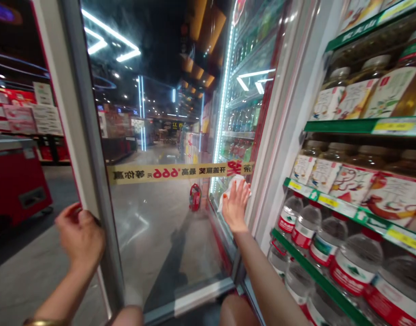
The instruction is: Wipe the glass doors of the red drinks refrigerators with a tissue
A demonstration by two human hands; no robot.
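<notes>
An open glass door of a drinks cooler stands in front of me, in a grey and white frame. My left hand is closed around the outer edge of that frame, at the left. Against the inner side of the glass, near the hinge side, my right hand presses a white cloth with its fingers spread over it. The cloth lies just at the lower edge of a yellow printed strip stuck across the door. Part of the cloth is hidden under my palm.
Cooler shelves with green edges hold tea bottles and water bottles close on my right. Beyond the glass, a red fire extinguisher is visible. A red freezer chest stands at the left, with stacked boxes behind it.
</notes>
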